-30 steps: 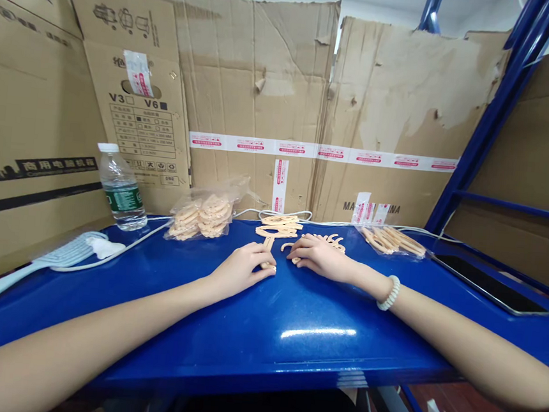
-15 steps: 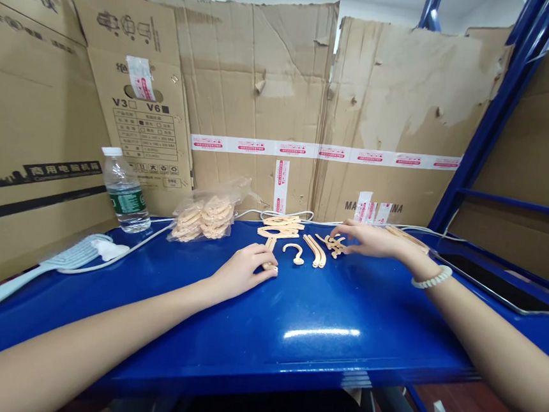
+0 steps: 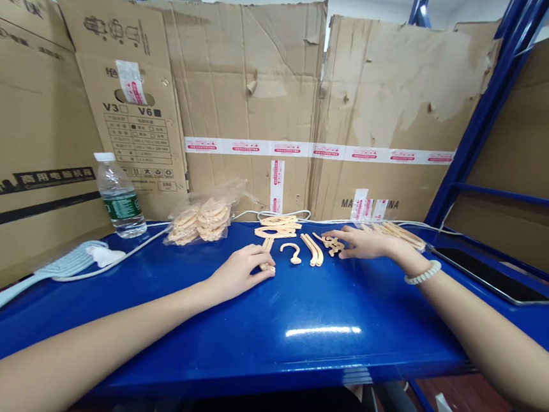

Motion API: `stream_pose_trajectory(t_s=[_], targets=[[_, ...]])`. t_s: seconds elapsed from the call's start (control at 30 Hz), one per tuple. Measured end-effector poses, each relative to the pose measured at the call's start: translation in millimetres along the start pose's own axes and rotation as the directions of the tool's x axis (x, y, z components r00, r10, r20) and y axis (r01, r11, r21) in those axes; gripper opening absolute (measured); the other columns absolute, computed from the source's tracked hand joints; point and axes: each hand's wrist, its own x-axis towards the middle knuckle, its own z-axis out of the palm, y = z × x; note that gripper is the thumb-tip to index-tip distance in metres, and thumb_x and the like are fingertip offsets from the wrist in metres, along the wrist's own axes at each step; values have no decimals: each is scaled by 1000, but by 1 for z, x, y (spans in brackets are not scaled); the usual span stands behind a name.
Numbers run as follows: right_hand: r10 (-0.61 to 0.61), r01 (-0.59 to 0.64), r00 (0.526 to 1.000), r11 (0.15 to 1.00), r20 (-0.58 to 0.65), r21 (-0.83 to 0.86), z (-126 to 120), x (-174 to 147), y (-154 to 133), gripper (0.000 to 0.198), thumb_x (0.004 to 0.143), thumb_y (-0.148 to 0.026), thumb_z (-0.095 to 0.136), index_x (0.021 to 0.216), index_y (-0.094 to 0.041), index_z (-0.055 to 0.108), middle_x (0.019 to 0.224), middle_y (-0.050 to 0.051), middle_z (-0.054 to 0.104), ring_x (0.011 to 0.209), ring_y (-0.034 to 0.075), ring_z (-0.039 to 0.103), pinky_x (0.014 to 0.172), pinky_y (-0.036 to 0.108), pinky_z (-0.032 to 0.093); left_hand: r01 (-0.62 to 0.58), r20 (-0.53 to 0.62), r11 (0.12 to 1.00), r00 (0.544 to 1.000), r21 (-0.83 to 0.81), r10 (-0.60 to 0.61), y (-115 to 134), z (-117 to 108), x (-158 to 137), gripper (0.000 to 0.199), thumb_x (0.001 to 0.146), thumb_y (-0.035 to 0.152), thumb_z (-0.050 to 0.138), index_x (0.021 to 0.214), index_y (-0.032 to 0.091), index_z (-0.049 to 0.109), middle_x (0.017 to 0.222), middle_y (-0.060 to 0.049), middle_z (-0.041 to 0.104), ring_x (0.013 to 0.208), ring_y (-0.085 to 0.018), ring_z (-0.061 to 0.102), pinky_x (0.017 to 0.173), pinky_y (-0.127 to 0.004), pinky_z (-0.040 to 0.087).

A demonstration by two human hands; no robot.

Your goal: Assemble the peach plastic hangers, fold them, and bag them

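Observation:
My left hand point(image 3: 240, 272) rests on the blue table with its fingers curled over a pair of beige plastic strips point(image 3: 268, 244); part of them is hidden under the fingers. Beside it lies a beige hook point(image 3: 293, 253), shaped like a hanger hook. To the right of the hook are curved beige strips point(image 3: 316, 251), side by side. My right hand point(image 3: 362, 241) reaches over a small heap of beige pieces point(image 3: 332, 245), fingers apart at its edge. Flat beige loops point(image 3: 278, 226) are stacked behind.
A clear bag of beige parts point(image 3: 201, 217) and a water bottle point(image 3: 120, 202) stand at the left. A light blue hairbrush point(image 3: 65, 258) lies nearer. At the right are a phone point(image 3: 492, 276) and long beige pieces point(image 3: 404, 235). Cardboard point(image 3: 246, 88) walls the back; a white cable point(image 3: 333, 223) runs along it.
The camera view has shifted slightly. My right hand has lowered a little over the heap and its fingers have flattened. My left hand stays on the strips.

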Motion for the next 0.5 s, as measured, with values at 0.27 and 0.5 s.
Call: stream_pose_trajectory(t_s=[0.27, 0.5], targets=[[-65, 67, 998, 994, -16, 82, 5, 7, -1, 29, 78, -23, 59, 107, -22, 59, 104, 8, 55, 89, 20, 58, 81, 30, 45, -1, 11, 1000, 1000, 8, 1, 0, 0, 0, 15, 88, 30, 57, 95, 21, 66, 99, -4, 65, 95, -19, 59, 87, -35, 47], [-116, 121, 992, 981, -43, 150, 8, 9, 4, 35, 77, -26, 60, 113, -22, 57, 105, 8, 51, 89, 20, 56, 84, 31, 44, -5, 13, 1000, 1000, 13, 5, -1, 0, 0, 14, 88, 30, 57, 94, 21, 66, 99, -4, 65, 95, -19, 59, 87, -36, 47]])
